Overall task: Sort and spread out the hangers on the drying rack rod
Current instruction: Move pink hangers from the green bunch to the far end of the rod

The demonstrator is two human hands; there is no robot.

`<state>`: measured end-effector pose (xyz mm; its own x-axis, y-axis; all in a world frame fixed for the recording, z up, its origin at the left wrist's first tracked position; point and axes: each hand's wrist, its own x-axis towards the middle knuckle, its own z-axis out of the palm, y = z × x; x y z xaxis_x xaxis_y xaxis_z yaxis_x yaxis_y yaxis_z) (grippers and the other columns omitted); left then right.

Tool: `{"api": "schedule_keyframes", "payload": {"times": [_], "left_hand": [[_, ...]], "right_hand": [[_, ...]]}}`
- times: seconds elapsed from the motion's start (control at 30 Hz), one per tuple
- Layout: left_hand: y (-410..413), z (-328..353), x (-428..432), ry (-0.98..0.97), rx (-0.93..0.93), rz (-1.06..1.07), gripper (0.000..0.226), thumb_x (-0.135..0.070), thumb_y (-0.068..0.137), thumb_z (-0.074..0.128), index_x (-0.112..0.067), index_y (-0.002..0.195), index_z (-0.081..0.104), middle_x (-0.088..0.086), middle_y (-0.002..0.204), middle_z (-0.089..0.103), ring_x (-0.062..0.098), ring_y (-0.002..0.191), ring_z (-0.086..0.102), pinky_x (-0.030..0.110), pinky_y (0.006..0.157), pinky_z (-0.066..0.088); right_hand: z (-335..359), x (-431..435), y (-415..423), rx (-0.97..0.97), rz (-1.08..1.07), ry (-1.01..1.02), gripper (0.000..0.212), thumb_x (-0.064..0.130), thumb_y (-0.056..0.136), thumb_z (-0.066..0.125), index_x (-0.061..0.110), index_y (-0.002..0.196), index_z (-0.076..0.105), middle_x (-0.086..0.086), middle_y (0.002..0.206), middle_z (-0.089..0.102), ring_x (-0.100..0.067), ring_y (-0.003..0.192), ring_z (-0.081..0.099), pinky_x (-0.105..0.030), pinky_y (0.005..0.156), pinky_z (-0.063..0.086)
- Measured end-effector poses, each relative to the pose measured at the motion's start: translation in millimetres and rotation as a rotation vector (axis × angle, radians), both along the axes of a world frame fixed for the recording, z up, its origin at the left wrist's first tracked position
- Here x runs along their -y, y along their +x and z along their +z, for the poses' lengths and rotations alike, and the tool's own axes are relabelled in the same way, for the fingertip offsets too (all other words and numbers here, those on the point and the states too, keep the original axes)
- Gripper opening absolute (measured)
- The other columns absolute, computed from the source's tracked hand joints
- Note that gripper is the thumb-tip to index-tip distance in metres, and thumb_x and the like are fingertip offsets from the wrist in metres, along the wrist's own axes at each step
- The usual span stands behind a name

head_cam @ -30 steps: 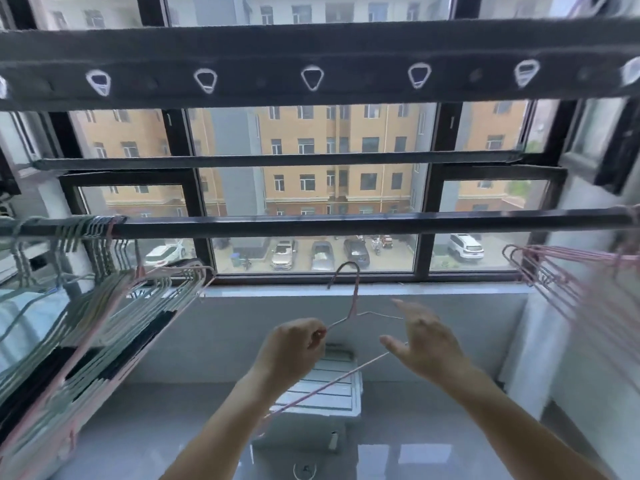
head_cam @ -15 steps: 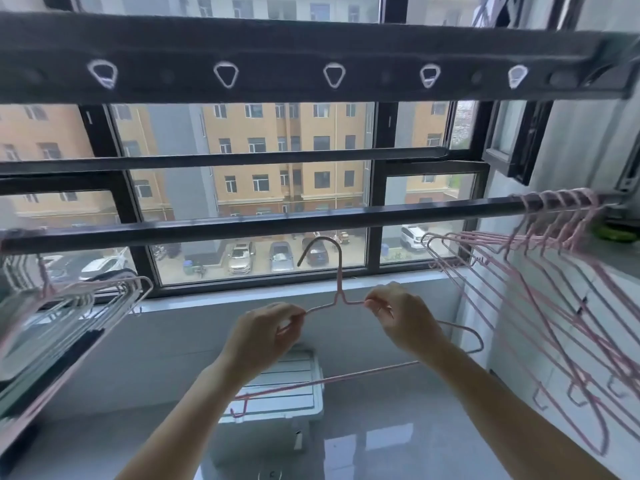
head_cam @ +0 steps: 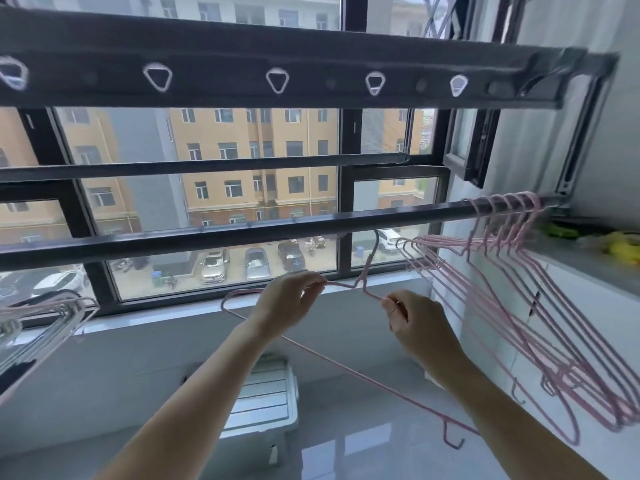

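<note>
Fingertips (head_cam: 317,284) of the left hand (head_cam: 287,301) pinched tight on the thin wire of one pink hanger (head_cam: 360,280), just left of its neck. Right hand (head_cam: 414,322) pinching the same wire on the other side. Two hands, one hanger. Hook pointing up, tip just under the dark rod (head_cam: 242,233), not over it. Long bottom wire slanting from upper left down to lower right. About six hung hangers (head_cam: 519,306) bunched at the rod's right end. Another bunch (head_cam: 52,313) far left, too blurred to count.
</note>
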<state>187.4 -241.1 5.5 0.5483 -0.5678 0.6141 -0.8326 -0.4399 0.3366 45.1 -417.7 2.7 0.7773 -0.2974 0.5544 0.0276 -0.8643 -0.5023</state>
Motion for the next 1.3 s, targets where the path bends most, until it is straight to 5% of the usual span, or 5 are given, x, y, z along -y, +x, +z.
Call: {"api": "schedule_keyframes", "payload": {"times": [0.07,0.3,0.57,0.83,1.3], "left_hand": [[-2,0,20,0.016,0.023,-0.042,0.016,-0.021,0.089,0.056,-0.018,0.098,0.069,-0.001,0.094,0.071,0.016,0.082,0.065,0.029,0.073,0.052],[-19,-9,78,0.011,0.042,-0.216,0.018,-0.025,0.088,0.054,-0.02,0.098,0.068,-0.004,0.096,0.071,0.012,0.085,0.065,0.027,0.074,0.052],[-16,43,153,-0.119,0.02,-0.191,0.017,-0.022,0.089,0.057,-0.016,0.098,0.069,0.0,0.097,0.071,0.017,0.085,0.064,0.028,0.074,0.052],[5,35,183,-0.034,-0.102,-0.081,0.019,-0.027,0.089,0.056,-0.018,0.1,0.069,0.001,0.099,0.071,0.022,0.087,0.065,0.024,0.065,0.044],[11,19,174,0.154,-0.219,-0.085,0.041,-0.03,0.089,0.055,-0.02,0.129,0.049,0.006,0.126,0.057,0.022,0.108,0.058,0.025,0.083,0.042]], "right_hand": [[-2,16,-12,0.014,-0.029,0.004,0.02,0.018,0.091,0.053,0.017,0.072,0.055,0.01,0.052,0.048,-0.009,0.048,0.048,-0.013,0.05,0.036],[-18,55,-56,0.137,-0.146,-0.07,0.019,0.021,0.088,0.052,0.012,0.072,0.059,0.006,0.047,0.048,-0.011,0.039,0.042,-0.023,0.041,0.035],[23,83,-51,0.202,-0.22,0.036,0.012,0.016,0.091,0.054,0.009,0.084,0.06,0.001,0.064,0.059,-0.001,0.055,0.053,-0.006,0.045,0.037],[29,98,-19,0.109,-0.301,0.062,0.019,0.018,0.093,0.049,0.004,0.089,0.062,-0.01,0.081,0.066,-0.013,0.063,0.049,-0.011,0.048,0.027],[21,90,-7,-0.044,-0.387,0.059,0.028,0.025,0.091,0.049,0.009,0.109,0.062,-0.01,0.105,0.068,-0.024,0.091,0.064,-0.031,0.076,0.053]]}}
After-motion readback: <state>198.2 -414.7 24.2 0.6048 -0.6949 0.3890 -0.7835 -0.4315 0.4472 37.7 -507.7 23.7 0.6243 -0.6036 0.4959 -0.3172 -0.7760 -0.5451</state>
